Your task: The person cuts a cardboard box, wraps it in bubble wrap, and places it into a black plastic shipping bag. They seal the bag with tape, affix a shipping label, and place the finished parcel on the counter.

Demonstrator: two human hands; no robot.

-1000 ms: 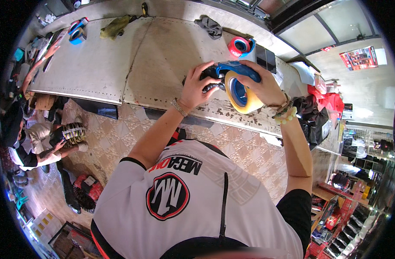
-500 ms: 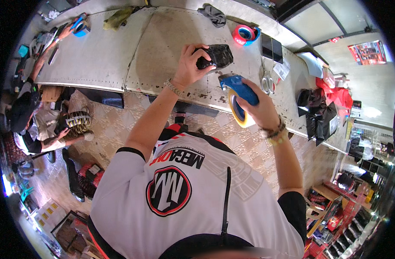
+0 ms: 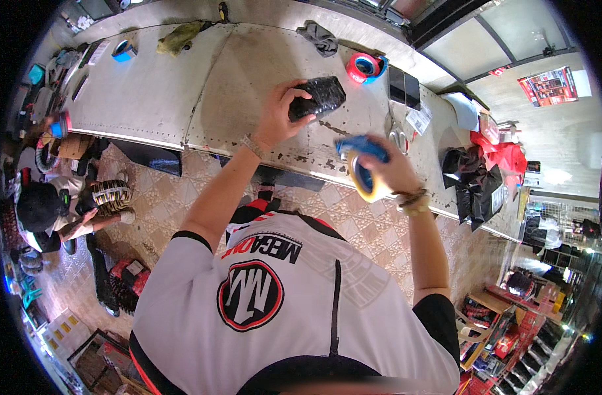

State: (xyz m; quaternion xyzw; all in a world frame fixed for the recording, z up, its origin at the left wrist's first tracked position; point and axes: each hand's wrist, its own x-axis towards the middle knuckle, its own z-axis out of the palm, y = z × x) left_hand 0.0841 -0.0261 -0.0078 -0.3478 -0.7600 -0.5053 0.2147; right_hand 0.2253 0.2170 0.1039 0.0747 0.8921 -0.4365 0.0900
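Note:
My left hand (image 3: 279,120) grips one end of a small box-shaped package (image 3: 322,99) wrapped in shiny black plastic, holding it at the metal-topped table. To the right and nearer the table's front edge, my right hand (image 3: 394,170) is closed around a blue tape dispenser (image 3: 365,147). A pale yellow-rimmed tape roll (image 3: 372,191) sits in the dispenser, whose front end points toward the package but stays apart from it. The dispenser and my right hand are slightly blurred by motion.
Beyond the package lie a red tape roll (image 3: 362,67), a grey cloth (image 3: 321,39) and dark phones (image 3: 404,88). Scissors (image 3: 398,137) and black plastic bags (image 3: 471,185) are to the right. A co-worker (image 3: 43,205) sits at the far left, near another tape roll (image 3: 123,51).
The view has shifted slightly. The black package has tilted a little in my left hand. At the far left, a co-worker's arm that reached over the table to the blue tape has withdrawn.

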